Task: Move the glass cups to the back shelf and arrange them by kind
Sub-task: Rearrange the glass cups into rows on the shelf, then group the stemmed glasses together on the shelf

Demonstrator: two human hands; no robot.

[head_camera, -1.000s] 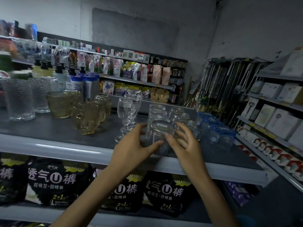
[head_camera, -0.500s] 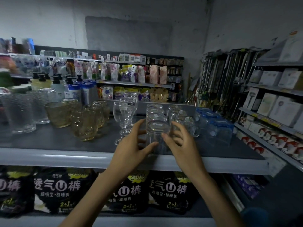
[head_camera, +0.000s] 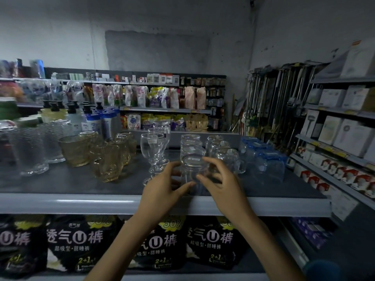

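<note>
**Shop shelf: two hands on one clear tumbler**

Setting: a dim shop aisle; a grey shelf (head_camera: pixel 81 205) runs across the head view, with a bare grey wall behind the far racks.

1. Left hand (head_camera: pixel 162 189): thumb laid against the near side of the clear tumbler (head_camera: pixel 192 171); fingers curled round its left side; it grips the glass.
2. Right hand (head_camera: pixel 221 187): fingers arched over the right side of the same tumbler; thumb on its near face; it grips the glass.
3. Clear tumbler: upside down, with a label on the upturned base; positioned between the two hands near the front edge of the shelf; whether it rests on the shelf cannot be told.
4. Directly behind it: a row of matching inverted tumblers (head_camera: pixel 190 142) running toward the back.
5. Just to the right: inverted clear mugs with handles (head_camera: pixel 229 159); beyond them, blue-tinted cups (head_camera: pixel 267 163).
6. Just to the left: stemmed goblets (head_camera: pixel 152 151), upright, in a line; further left, amber mugs (head_camera: pixel 107 163) and an amber cup (head_camera: pixel 75 150); at the far left, textured clear glasses (head_camera: pixel 30 151).
7. Behind the glasses on the left: pump bottles (head_camera: pixel 91 118).
8. Lower tier: black packages (head_camera: pixel 81 240) with white print.
9. Background: far racks of packets (head_camera: pixel 162 98); long-handled tools (head_camera: pixel 274 102) at the right; white boxes (head_camera: pixel 345 134) on the side shelving.
</note>
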